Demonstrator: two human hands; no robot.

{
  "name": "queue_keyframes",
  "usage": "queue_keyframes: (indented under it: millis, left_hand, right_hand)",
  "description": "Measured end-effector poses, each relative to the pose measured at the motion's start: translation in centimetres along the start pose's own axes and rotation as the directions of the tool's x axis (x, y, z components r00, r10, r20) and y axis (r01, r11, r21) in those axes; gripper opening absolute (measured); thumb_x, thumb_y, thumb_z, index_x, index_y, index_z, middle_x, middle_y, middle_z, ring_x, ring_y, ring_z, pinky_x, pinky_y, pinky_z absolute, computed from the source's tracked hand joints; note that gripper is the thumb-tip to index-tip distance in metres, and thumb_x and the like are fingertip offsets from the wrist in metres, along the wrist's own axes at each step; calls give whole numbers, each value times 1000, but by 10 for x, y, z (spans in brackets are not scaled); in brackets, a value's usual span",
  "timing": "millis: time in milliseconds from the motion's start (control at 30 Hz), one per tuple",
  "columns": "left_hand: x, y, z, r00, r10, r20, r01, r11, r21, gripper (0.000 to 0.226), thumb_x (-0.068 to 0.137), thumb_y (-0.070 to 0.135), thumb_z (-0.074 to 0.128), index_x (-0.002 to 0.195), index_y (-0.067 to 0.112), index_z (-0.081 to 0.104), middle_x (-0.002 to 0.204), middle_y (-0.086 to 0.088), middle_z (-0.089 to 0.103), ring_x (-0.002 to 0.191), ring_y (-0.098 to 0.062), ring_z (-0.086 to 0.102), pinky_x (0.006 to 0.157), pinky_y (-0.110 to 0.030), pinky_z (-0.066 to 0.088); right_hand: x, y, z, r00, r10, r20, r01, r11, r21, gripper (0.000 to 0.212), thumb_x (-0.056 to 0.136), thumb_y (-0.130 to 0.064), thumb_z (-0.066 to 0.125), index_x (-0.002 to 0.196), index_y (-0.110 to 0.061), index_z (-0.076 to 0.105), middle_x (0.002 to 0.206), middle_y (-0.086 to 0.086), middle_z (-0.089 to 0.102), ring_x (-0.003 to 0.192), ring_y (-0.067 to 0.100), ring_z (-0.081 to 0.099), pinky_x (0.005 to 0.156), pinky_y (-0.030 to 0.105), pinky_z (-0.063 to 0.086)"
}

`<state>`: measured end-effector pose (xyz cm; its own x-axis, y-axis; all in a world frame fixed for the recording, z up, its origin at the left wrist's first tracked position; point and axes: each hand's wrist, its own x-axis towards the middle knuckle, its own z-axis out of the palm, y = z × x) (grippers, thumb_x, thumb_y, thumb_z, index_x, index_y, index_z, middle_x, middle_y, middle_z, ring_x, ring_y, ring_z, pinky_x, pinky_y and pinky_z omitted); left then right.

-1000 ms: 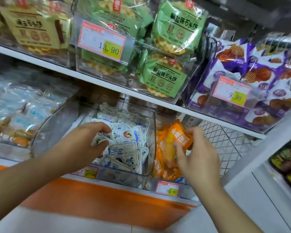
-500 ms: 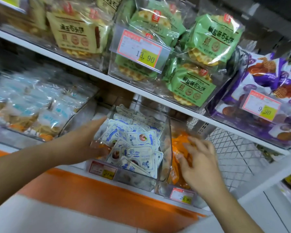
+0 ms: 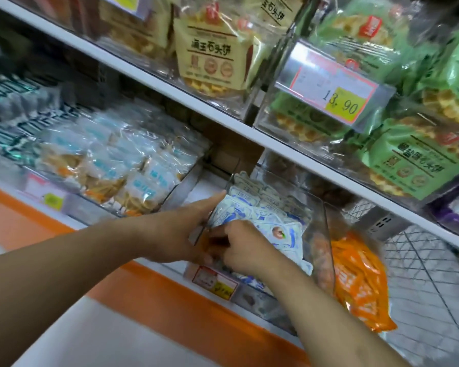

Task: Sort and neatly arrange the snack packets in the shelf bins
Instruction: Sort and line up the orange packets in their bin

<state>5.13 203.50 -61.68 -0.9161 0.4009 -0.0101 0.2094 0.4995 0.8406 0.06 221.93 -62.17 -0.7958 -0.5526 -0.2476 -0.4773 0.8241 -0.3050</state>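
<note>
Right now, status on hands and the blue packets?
Left hand flat against clear bin side. Right hand in the blue-white packets, grip unclear. Nothing blocking.

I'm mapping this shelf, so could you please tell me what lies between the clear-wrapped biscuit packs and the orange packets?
In the head view, the clear bin of blue-and-white packets.

left hand (image 3: pixel 186 229) and right hand (image 3: pixel 245 250) in clear bin (image 3: pixel 317 223), blue-white packets (image 3: pixel 265 221)
</note>
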Motion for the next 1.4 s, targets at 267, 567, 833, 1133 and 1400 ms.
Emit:
queue_keyframes:
  millis: [267,567,833,1133,1400]
  left_hand:
    - [2,-7,-1,1000,-7,-13,7,1000,11,112,81,22,86,118,73,-6,102,53,35,101,40,37,74,10,32]
    - [1,-11,3,998,-69,-6,69,997,39,124,76,32,89,145,69,-8,133,38,45,118,14,49,88,-5,41]
    - [2,-11,2,999,-53,4,53,998,28,118,79,24,87,140,69,-4,112,46,42,93,34,48,69,3,42]
    - [2,-12,3,994,-107,-4,107,990,90,126,81,30,86,152,58,-14,155,22,35,119,6,43,87,-11,40]
    - [2,-5,2,994,-105,-13,106,986,127,125,77,33,88,155,54,-7,145,29,31,119,8,37,79,0,36]
  right_hand:
    - [15,30,4,995,96,3,-96,995,3,64,78,-25,82,136,-44,61,114,-11,72,102,8,69,89,30,60]
    - [7,24,7,983,177,-45,-171,979,111,53,77,-28,76,126,-41,61,96,-12,70,93,13,69,82,40,61]
    - [12,27,10,929,292,-227,-269,955,127,94,65,-36,78,146,-52,33,88,-11,70,101,23,65,78,44,62]
    - [23,33,9,939,244,-243,-230,969,85,16,80,-34,78,94,-43,74,87,-11,65,101,26,61,90,42,56]
    - [3,23,-18,950,164,-267,-89,958,272,34,81,9,64,70,-22,74,74,-3,74,73,-2,69,68,34,59]
